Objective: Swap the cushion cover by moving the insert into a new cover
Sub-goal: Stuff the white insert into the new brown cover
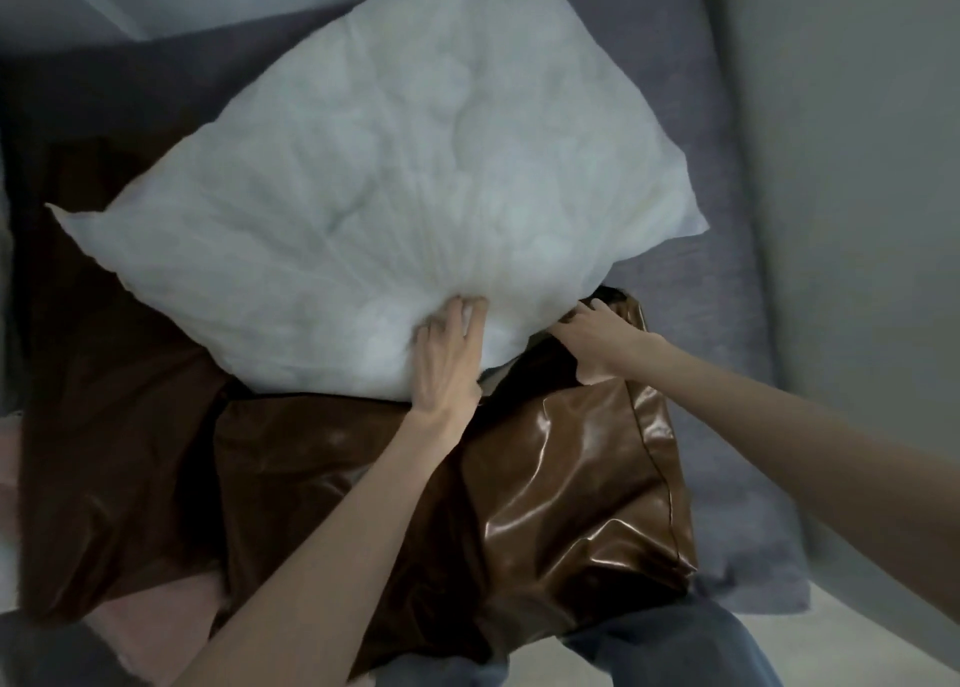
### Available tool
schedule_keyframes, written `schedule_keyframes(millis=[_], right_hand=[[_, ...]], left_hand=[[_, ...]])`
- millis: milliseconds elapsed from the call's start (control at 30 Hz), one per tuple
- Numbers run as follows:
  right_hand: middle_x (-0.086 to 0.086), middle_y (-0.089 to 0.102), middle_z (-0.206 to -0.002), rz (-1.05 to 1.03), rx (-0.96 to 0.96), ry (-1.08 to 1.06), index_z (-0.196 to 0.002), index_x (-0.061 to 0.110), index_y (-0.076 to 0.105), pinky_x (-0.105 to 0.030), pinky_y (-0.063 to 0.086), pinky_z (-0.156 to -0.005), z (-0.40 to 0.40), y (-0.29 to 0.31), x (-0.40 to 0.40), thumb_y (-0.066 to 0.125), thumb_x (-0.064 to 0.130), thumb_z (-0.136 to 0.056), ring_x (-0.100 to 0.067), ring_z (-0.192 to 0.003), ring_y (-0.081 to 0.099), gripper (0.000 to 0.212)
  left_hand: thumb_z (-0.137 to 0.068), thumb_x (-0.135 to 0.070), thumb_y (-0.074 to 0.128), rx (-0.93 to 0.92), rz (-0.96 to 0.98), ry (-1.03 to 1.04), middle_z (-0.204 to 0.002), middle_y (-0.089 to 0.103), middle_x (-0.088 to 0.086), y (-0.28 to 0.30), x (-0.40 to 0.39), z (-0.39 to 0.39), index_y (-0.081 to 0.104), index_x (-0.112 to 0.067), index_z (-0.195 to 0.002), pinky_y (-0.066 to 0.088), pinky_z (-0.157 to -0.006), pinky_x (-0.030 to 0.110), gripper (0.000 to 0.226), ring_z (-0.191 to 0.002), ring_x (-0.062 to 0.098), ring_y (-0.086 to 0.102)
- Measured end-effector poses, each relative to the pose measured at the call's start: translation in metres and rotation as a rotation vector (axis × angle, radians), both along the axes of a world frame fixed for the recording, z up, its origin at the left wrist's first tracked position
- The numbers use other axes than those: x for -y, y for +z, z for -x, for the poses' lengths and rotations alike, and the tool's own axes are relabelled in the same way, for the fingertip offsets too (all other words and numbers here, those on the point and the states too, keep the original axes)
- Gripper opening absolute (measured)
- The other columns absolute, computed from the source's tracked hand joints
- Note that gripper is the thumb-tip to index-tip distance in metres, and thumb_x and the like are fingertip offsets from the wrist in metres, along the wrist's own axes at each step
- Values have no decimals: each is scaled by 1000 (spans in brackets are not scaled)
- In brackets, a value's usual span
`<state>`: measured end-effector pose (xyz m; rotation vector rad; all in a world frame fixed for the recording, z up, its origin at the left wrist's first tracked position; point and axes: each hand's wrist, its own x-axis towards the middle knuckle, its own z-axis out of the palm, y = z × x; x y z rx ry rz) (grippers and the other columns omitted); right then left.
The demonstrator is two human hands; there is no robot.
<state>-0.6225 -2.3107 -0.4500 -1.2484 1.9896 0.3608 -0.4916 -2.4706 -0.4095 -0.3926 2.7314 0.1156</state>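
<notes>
Grey sofa (691, 281) behind; left hand (447, 364) presses spread fingers into the white insert (384, 203), right hand (597, 338) pinches the near glossy brown cover's (561, 478) opening.

Insert (374, 208) on sofa seat (691, 291), its near corner in cover (545, 478) mouth, cover on lap
</notes>
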Motion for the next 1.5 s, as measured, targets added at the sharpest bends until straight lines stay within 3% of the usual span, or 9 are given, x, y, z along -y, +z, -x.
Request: schedule_keyframes(millis=[233,400,533,700,800,900,1033,1333,1500], right_hand=[[-10,59,-98,27,91,-379,-107,10,58,-26,48,-62,17,12,-43,61,15,-80,-21,-84,56,27],[-7,59,-68,91,64,-460,-70,10,55,-31,47,-52,15,26,-76,57,5,-78,-23,-61,57,9],[-16,62,-71,138,37,-526,-70,-1,60,-32,43,-52,21,30,-80,56,2,-70,-31,-67,59,5],[-12,68,-86,197,31,-547,-84,4,67,-38,51,-78,0,31,-81,54,7,-70,-31,-84,61,19],[-5,69,-87,290,-98,-500,-90,14,71,-42,28,-103,0,30,-93,55,13,-74,-26,-90,61,23],[-4,67,-89,333,-62,-553,-92,14,68,-38,29,-94,4,27,-101,53,15,-80,-26,-91,60,19],[-4,65,-99,405,0,-584,-101,14,68,-39,34,-91,4,20,-105,50,13,-85,-26,-98,57,24],[-3,65,-112,474,71,-629,-110,17,66,-37,39,-90,5,-12,-124,50,16,-90,-26,-105,58,26],[-3,67,-99,450,66,-678,-101,16,65,-35,31,-86,1,-20,-129,49,18,-91,-23,-99,59,18]], left_hand=[[-69,2,73,16,-261,35,-126,57,-5,11,27,-15,48,-23,-130,47,-85,32,71,-107,20,60],[-71,4,61,171,-327,65,-98,69,-2,29,39,-23,73,-23,-97,48,-81,29,38,-95,21,63],[-73,-10,68,493,-171,-31,-57,47,-5,44,59,-36,54,-20,-51,38,-56,21,28,-64,17,52],[-81,-14,66,832,-135,-142,-109,66,9,59,42,-13,70,-12,-104,52,-85,32,24,-101,26,64],[-81,-18,65,820,-39,-271,-117,64,11,69,4,28,65,-9,-113,51,-86,37,33,-108,30,63],[-78,-23,62,454,-129,-404,-106,64,5,84,-39,76,64,-19,-108,42,-72,30,30,-99,27,63],[-75,-20,60,29,-190,-656,-121,55,4,77,-89,147,49,-17,-127,37,-87,35,53,-115,24,48],[-79,-47,60,235,18,-822,-134,54,1,-10,-109,204,21,-28,-148,27,-95,39,81,-120,25,48],[-85,-31,53,343,39,-871,-112,62,-2,-6,-72,179,47,-31,-136,27,-94,39,52,-107,22,53]])
